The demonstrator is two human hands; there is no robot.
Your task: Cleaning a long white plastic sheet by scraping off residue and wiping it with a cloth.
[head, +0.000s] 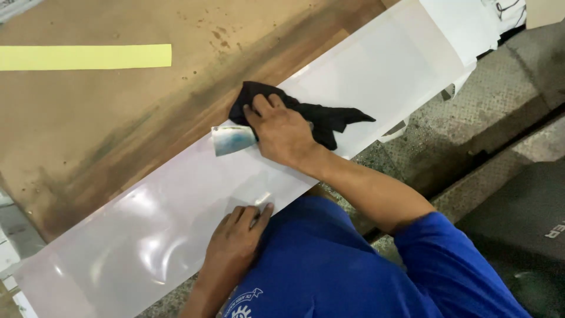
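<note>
A long glossy white film sheet (176, 206) lies diagonally across a brown worktable (106, 118). My right hand (281, 131) presses a black cloth (321, 115) down on the sheet, near its far edge. Under the thumb side of that hand sits a small bluish-white piece (231, 139), its edge curled. My left hand (235, 244) rests flat on the sheet's near edge, fingers together, holding it down. My blue sleeve and shirt fill the lower right.
A yellow paper strip (85, 57) lies on the table at the upper left. Grey patterned metal floor plates (488, 118) run along the right. More white sheet pieces (465, 23) hang over the table's far right end.
</note>
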